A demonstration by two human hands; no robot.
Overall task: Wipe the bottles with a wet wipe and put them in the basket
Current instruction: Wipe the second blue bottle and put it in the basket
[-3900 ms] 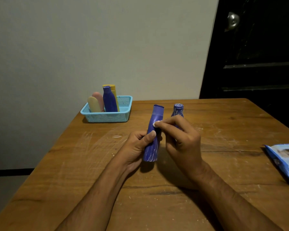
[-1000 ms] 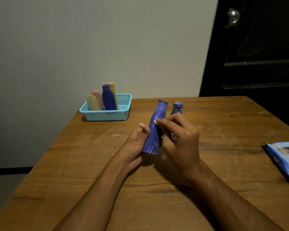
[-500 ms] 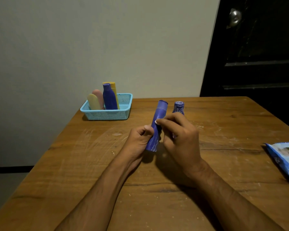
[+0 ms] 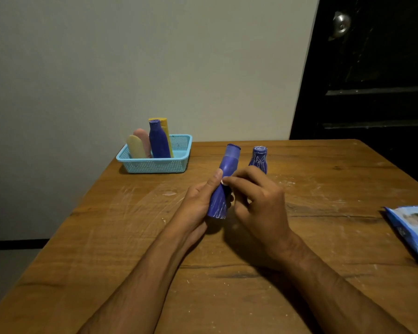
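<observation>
From the head camera we see the left hand (image 4: 198, 201) wrapped round the lower half of a purple bottle (image 4: 223, 182), thumb laid up along its side, holding it tilted above the middle of the wooden table (image 4: 106, 237) with the cap end pointing away. The right hand (image 4: 258, 203) has its fingers curled and pinches a small white scrap, which we take to be the wet wipe (image 4: 223, 182), against the bottle's waist. White streaks show on the bottle's lower part, so we judge the wiping unfinished. A second purple bottle (image 4: 258, 159), also streaked, stands upright just behind the right hand. The light blue basket (image 4: 155, 165) sits near the far left corner and already holds four bottles standing on end: cream, pink, dark blue and yellow. A blue wipe packet (image 4: 413, 227) lies at the right edge. The held bottle looks like stiff, light plastic (smooth, and likely slick once damp), so we would keep the grip at the narrow waist or the flared base, where the fingers can close fully, and turn it there while the wipe works toward the cap.
</observation>
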